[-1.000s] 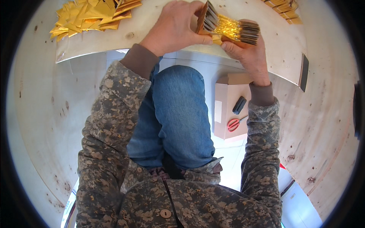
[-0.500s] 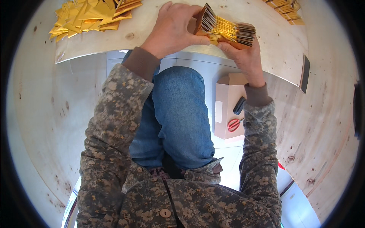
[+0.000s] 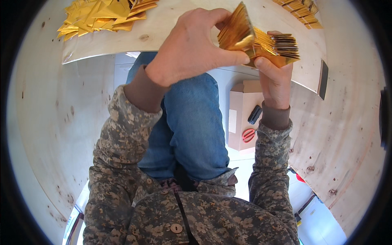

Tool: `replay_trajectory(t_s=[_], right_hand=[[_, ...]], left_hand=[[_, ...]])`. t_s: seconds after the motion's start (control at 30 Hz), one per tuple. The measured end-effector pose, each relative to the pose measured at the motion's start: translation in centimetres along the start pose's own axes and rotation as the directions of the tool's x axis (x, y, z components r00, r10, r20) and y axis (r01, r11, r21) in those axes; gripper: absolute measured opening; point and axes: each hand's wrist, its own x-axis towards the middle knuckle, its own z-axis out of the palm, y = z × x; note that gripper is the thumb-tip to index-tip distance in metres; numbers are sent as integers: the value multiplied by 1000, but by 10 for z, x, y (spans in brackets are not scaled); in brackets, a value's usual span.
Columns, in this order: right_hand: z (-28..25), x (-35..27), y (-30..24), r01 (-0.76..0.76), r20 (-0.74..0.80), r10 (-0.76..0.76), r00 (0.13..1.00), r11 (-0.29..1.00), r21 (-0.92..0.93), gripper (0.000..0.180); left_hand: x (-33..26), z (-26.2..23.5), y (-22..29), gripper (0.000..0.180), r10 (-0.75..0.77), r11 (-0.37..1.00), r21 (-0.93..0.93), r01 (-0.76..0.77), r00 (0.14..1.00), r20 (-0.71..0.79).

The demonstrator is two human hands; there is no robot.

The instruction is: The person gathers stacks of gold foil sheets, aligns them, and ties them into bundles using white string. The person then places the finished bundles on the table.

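A thick stack of folded gold foil paper pieces [image 3: 261, 43] is held up over the near edge of the wooden table, its layers fanned at both ends and drawn together in the middle. My left hand [image 3: 196, 43] grips its left end, thumb along the near side and fingers behind. Around the right end closes my right hand [image 3: 274, 75], with its thumb pressed near the narrow middle; most of its fingers are hidden behind the stack.
Loose gold folded papers [image 3: 104, 16] lie heaped at the table's far left. More gold bundles [image 3: 300, 12] sit in a row at far right. Below the table [image 3: 163, 38], a cardboard box [image 3: 239, 122] carries red-handled scissors [image 3: 248, 135] and a black stapler-like object [image 3: 255, 114].
Both hands have shifted right with the foil stack and come slightly nearer. The stack's left end has turned, so its gold faces show rather than its dark layered edges.
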Motion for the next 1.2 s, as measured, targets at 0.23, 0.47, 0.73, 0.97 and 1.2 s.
replay_trajectory(t_s=[0.23,0.47,0.73,0.97,1.2], right_hand=[[13,-17,-8,-125,44,119,992,965,230,64],[25,-19,-32,117,28,-116,993,916,-383,55],[38,1,-60,197,167,-114,979,353,-915,42],[26,42,-49,176,168,-62,984,178,-968,46],[25,69,-42,302,302,59,951,12,-953,45]], left_hand=[[-24,-7,32,66,-109,993,-38,109,994,-9],[-25,7,-6,74,118,992,-26,-122,985,-127],[-13,31,-37,83,-2,967,-256,4,1000,6],[-15,23,-44,87,146,972,214,-93,959,-245],[-9,38,-51,80,191,844,531,-75,967,-167]])
